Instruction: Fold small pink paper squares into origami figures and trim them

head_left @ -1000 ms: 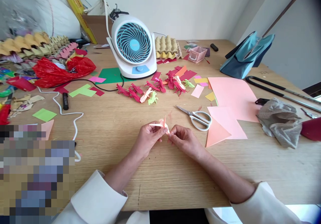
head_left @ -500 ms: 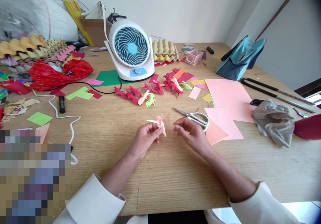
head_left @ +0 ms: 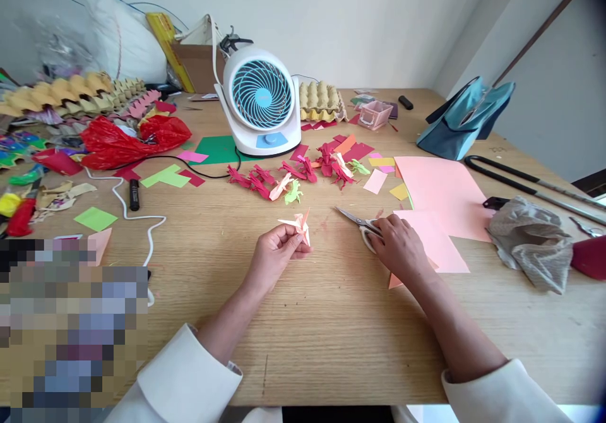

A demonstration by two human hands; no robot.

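Note:
Between the thumb and fingers of my left hand (head_left: 277,249) is a small pale-peach origami piece (head_left: 302,222), its thin points sticking out to the left, upward and downward. My right hand (head_left: 400,243) is on the handles of the scissors (head_left: 363,223), fingers curled over the grips. The scissor blades lie closed and point up-left toward the folded piece. Parts of the handles are hidden under the fingers. Peach paper sheets (head_left: 447,246) lie beside and partly beneath my right hand and wrist.
Several folded red paper figures (head_left: 255,180) lie in a row before a white fan (head_left: 262,98). Large pink paper (head_left: 440,186), a crumpled grey cloth (head_left: 530,237) and a blue bag (head_left: 449,126) are on the right. A red plastic bag (head_left: 108,142) and a white cable (head_left: 149,233) are left.
My right hand has moved right from beside the folded piece onto the scissors' handles. My left hand still holds the origami, turned slightly. The view has shifted a little to the left.

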